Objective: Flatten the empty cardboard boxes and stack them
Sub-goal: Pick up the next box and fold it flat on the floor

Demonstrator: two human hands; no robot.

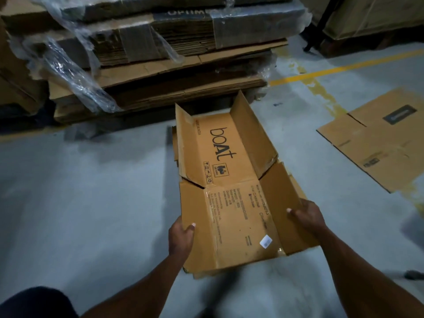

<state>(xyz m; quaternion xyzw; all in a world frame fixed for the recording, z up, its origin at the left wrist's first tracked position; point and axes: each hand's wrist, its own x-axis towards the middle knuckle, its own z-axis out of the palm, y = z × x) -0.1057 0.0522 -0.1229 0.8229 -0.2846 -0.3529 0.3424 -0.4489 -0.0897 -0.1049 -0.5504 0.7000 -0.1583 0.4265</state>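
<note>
A brown flattened cardboard box [227,180] printed "boAt" lies in front of me over the grey floor, its side flaps still standing up along both long edges. Edges of more flat cardboard show just beneath it. My left hand [180,236] grips its near left flap, thumb on top. My right hand [306,214] grips the near right flap, thumb on the inner face.
A tall stack of flattened cartons [146,53] with torn plastic wrap stands behind the box. Another flattened carton [380,138] lies on the floor at the right. Yellow floor lines [321,73] cross at the upper right. More cardboard [367,14] stands in the far right corner.
</note>
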